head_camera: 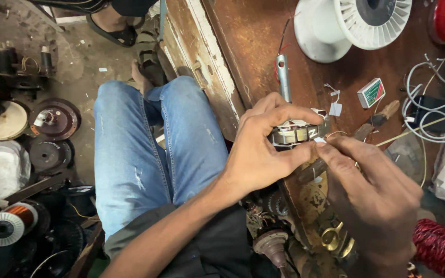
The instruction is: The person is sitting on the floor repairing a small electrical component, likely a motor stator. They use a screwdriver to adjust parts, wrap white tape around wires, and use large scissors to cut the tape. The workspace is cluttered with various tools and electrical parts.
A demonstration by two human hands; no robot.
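My left hand (pixel 263 144) grips a round metal motor stator (pixel 297 134) with copper windings, held edge-on above the brown wooden workbench (pixel 253 41). My right hand (pixel 372 190) comes in from the right; its fingertips pinch a small white slip (pixel 319 139) at the stator's rim. A thin wire runs from the stator toward the right. My legs in blue jeans (pixel 150 149) are under the hands on the left.
On the bench lie a white plastic spool (pixel 351 25), a metal tube tool (pixel 283 77), a small matchbox (pixel 371 92), white cables (pixel 428 108) and a red wire coil (pixel 441 247). Motor parts and a copper wire spool (pixel 9 224) cover the floor at left. Another person's sandalled foot (pixel 114 25) is at the top.
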